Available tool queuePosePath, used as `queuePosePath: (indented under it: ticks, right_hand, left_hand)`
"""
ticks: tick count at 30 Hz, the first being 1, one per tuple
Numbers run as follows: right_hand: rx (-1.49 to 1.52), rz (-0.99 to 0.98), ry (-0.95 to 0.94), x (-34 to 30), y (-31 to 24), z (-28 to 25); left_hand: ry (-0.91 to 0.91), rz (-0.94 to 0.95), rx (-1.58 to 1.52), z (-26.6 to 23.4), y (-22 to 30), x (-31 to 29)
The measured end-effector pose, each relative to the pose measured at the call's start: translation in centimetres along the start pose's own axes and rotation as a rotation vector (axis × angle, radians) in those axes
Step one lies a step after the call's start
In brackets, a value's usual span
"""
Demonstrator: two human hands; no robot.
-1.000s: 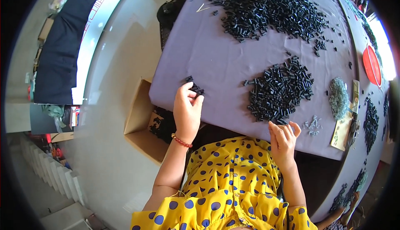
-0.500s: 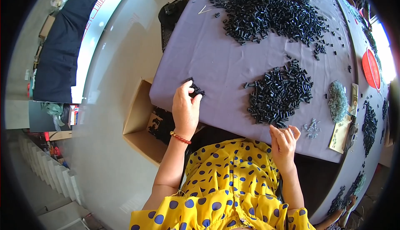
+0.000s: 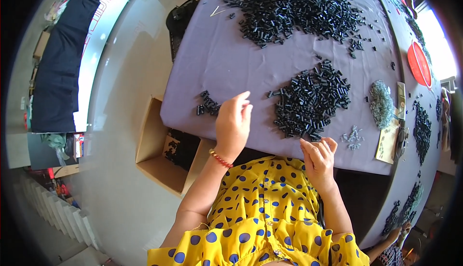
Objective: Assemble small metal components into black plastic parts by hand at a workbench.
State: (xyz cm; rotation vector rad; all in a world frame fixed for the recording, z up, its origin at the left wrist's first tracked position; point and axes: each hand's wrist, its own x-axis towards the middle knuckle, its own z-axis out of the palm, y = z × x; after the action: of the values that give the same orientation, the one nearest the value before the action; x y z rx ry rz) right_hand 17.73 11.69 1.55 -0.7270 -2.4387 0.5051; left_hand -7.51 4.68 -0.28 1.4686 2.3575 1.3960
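My left hand (image 3: 233,123), with a red bead bracelet (image 3: 221,159) at its wrist, hovers over the cloth between two groups of black pieces. Its fingers are apart and hold nothing that I can see. Just left of it lies a small cluster of short black plastic tubes (image 3: 208,104). A larger heap of the same tubes (image 3: 312,99) is on the right. At that heap's near edge, my right hand (image 3: 319,160) is closed in a pinch; whatever is between its fingertips is too small to make out. Small clear plastic pieces (image 3: 353,137) are scattered beside it.
A big black heap (image 3: 294,13) covers the far part of the cloth-covered table (image 3: 193,68). An open cardboard box (image 3: 149,136) with black pieces stands below the left edge. To the right are a clear-piece pile (image 3: 381,104), a red basket (image 3: 419,64) and another person's hands (image 3: 401,232).
My left hand has moved right, away from the small black cluster, which now lies uncovered on the cloth. The right hand stays pinched by the heap. The whole view has shifted slightly.
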Motion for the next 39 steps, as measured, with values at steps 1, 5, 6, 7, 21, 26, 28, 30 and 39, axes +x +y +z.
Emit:
queuePosePath:
  ticks: [1, 5, 6, 7, 21, 26, 28, 30, 39]
  right_hand:
    - [-0.009, 0.005, 0.003, -0.1, 0.0, -0.1]
    - [-0.017, 0.015, 0.023, -0.5, -0.1, -0.6]
    - [-0.018, 0.017, 0.029, -0.7, -0.2, -0.8]
    - [-0.022, 0.026, 0.036, -0.9, -0.1, -1.0]
    - [-0.207, 0.376, 0.376, -5.3, 4.5, -3.7]
    - [-0.313, 0.44, 0.344, -5.2, 6.2, -4.9]
    - [-0.436, 0.293, 0.285, -4.8, 6.6, -4.9]
    - [-0.456, 0.251, 0.198, -4.6, 7.1, -5.2]
    - [-0.486, 0.166, -0.096, -4.6, 8.5, -5.6]
  left_hand:
    - [-0.042, 0.076, 0.065, 0.7, 0.3, 0.7]
    - [-0.134, 0.203, 0.148, 4.1, 0.1, 2.2]
    - [-0.141, 0.266, 0.202, 4.7, -0.2, 2.3]
    - [-0.165, 0.262, 0.219, 5.0, 0.0, 2.3]
    - [-0.206, -0.182, -0.374, 2.8, 4.0, -1.2]
    - [-0.677, -0.493, -0.893, 2.0, 7.5, -3.4]
    - [-0.774, -0.6, -1.025, 2.2, 7.8, -3.9]
    - [-0.82, -0.574, -0.966, 2.3, 7.6, -4.6]
    - [-0.869, -0.633, -1.007, 2.1, 7.1, -5.5]
